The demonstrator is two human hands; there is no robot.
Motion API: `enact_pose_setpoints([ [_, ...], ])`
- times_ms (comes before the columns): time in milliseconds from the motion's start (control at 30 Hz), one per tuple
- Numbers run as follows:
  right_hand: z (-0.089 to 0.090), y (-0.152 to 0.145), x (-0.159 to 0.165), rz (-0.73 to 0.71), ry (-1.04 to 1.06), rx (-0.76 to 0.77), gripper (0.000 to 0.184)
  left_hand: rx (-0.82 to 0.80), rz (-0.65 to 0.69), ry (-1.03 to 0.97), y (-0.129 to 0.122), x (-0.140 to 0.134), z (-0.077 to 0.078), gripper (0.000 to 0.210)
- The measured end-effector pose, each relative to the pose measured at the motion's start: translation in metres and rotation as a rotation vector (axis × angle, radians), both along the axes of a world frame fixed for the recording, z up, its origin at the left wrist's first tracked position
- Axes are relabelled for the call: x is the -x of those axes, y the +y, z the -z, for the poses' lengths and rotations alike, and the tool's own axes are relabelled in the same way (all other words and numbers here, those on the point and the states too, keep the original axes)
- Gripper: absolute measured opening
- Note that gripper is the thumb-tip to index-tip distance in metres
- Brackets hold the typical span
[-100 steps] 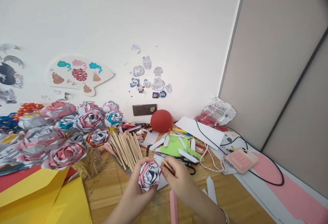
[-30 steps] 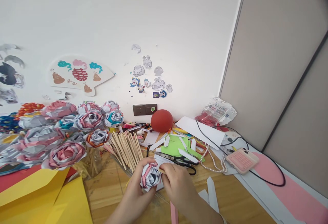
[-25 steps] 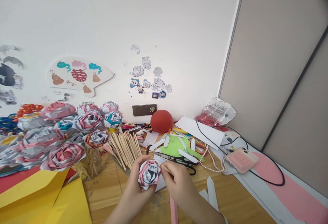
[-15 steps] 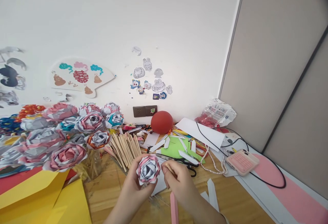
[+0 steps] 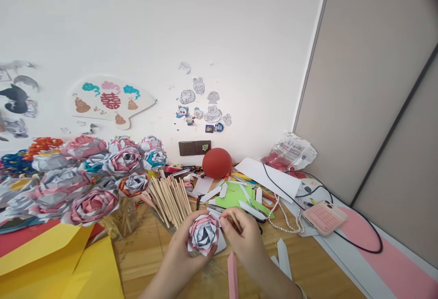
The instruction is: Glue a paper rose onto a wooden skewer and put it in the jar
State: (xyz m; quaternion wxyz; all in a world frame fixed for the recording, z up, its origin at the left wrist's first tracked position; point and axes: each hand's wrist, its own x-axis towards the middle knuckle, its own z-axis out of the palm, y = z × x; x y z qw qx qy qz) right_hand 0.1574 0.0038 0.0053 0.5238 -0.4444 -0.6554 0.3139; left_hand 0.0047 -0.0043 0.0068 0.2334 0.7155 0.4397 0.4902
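**One paper rose in hand, a whole pile beside it**

So the left hand (image 5: 181,251) has its fingers curled round a paper rose (image 5: 203,234), thumb along the near edge, and the right hand (image 5: 243,235) pinches one thin wooden stick (image 5: 235,220) between thumb and fingers, right beside the bloom. Can't tell if those fingertips touch it.

The rose sits just above the wooden desk (image 5: 137,253), tilted so its face shows: rounded, layered, crisp white petals with pink around the outside and a dark, angular gap in the middle.

Close by: one pink paper strip (image 5: 232,274) with a pointed end below the right hand, and two white strips (image 5: 284,260) past the right wrist, one partly hidden. Next to the left hand there's one bundle of wooden sticks (image 5: 169,201), way too many to count. Beyond the hands, bright green paper (image 5: 236,194) with white scraps on it, one red balloon (image 5: 217,163), one looped string of beads (image 5: 282,227) and one phone in a pink case (image 5: 325,217).

Over on the left, at least ten more paper roses (image 5: 91,205), overlapping, so no exact number.
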Motion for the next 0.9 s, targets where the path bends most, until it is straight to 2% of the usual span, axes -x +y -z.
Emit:
enact_pose_setpoints([
  [267, -0.003, 0.004, -0.004, 0.023, -0.107, 0.009, 0.015, 0.002, 0.004, 0.088, 0.002, 0.001, 0.014, 0.045],
  [433, -0.006, 0.004, -0.006, -0.191, 0.031, 0.143, 0.016, 0.003, 0.047, 0.091, 0.001, -0.001, 0.008, 0.043],
  [500, -0.006, 0.004, -0.005, -0.186, 0.052, 0.163, 0.015, 0.005, 0.050, 0.085, 0.000, -0.001, 0.007, 0.043],
  [600, -0.001, 0.006, -0.004, -0.030, -0.068, 0.048, 0.013, 0.009, 0.043, 0.078, 0.001, 0.000, 0.008, 0.043],
  [700, 0.009, 0.006, -0.003, 0.183, -0.276, -0.280, 0.011, 0.016, 0.051, 0.074, 0.001, 0.001, 0.010, 0.044],
  [767, 0.014, 0.006, -0.002, 0.266, -0.371, -0.475, 0.013, 0.015, 0.056, 0.072, 0.002, 0.002, 0.011, 0.045],
  [833, 0.016, 0.004, -0.001, 0.286, -0.394, -0.511, 0.014, 0.016, 0.058, 0.071, 0.003, 0.002, 0.013, 0.046],
  [900, 0.014, 0.004, -0.001, 0.258, -0.351, -0.372, 0.014, 0.025, 0.065, 0.065, 0.004, 0.001, 0.014, 0.048],
])
